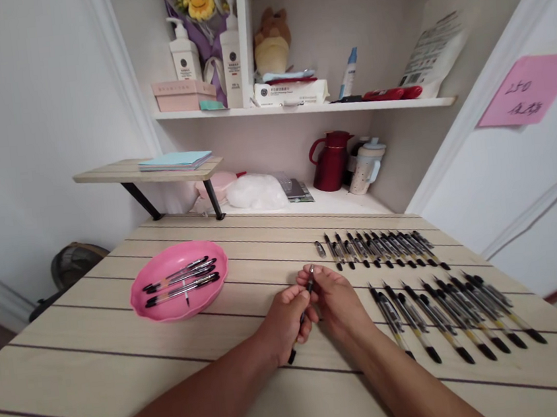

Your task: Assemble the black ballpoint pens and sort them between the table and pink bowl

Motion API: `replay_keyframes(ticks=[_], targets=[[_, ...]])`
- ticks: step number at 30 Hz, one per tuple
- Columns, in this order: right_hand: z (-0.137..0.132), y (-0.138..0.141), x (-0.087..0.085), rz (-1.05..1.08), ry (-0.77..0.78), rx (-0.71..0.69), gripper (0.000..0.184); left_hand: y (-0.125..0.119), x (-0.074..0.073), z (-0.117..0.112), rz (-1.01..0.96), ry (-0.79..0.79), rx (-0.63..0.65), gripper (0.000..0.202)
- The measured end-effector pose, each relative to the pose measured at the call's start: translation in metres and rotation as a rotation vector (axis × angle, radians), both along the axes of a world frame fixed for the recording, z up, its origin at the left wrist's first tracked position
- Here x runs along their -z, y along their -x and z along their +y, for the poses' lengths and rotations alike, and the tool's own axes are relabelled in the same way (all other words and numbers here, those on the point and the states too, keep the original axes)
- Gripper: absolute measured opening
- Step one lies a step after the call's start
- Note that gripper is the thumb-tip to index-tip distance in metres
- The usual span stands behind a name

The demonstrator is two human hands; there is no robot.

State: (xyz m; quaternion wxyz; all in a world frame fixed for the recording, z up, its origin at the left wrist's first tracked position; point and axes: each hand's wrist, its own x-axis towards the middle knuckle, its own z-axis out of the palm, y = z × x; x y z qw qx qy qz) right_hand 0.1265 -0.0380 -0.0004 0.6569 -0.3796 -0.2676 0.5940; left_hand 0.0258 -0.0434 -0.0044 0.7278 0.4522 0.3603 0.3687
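Note:
Both of my hands meet over the middle of the wooden table (125,357) and hold one black pen (303,313). My left hand (286,320) is closed around the pen's lower barrel. My right hand (337,302) pinches its upper end with fingertips. The pen's black tip pokes out below my left hand. To the left lies a pink dish (155,307) with several assembled pens (181,282) in it. To the right, several pens lie in a far row (382,249) and a near row (449,313).
A small raised wooden shelf (120,174) with a stack of paper stands at the back left. Behind the table an alcove holds a red jug (331,162), a cup, a white bag and bottles on a shelf. A pink note (527,89) hangs at right.

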Motion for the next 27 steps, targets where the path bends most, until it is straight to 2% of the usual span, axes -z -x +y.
replay_keyframes(ticks=[5, 9, 12, 14, 16, 18, 22, 27], targets=[[0.011, -0.020, -0.004, -0.021, -0.019, 0.217, 0.028, 0.000, -0.004, -0.003, 0.010, 0.018, -0.018, 0.023], [0.023, -0.051, -0.003, -0.314, 0.027, 0.330, 0.030, 0.001, -0.005, -0.002, 0.025, 0.022, -0.028, 0.024], [0.033, -0.073, -0.004, -0.722, 0.072, 0.313, 0.024, 0.001, -0.004, -0.002, 0.023, 0.024, -0.021, 0.024], [0.037, -0.082, -0.006, -1.115, 0.112, 0.287, 0.020, 0.002, -0.003, -0.001, 0.023, 0.025, -0.017, 0.024], [0.040, -0.085, -0.009, -1.526, 0.151, 0.252, 0.020, 0.002, -0.002, -0.001, 0.024, 0.031, -0.016, 0.023], [0.042, -0.083, -0.011, -1.828, 0.197, 0.211, 0.021, 0.002, -0.001, 0.000, 0.023, 0.036, -0.009, 0.022], [0.048, -0.074, -0.010, -2.071, 0.295, 0.102, 0.023, 0.001, 0.001, 0.001, 0.020, 0.029, -0.003, 0.023], [0.060, -0.070, -0.005, -2.130, 0.316, 0.038, 0.023, 0.001, 0.002, 0.001, 0.015, 0.035, 0.000, 0.024]])
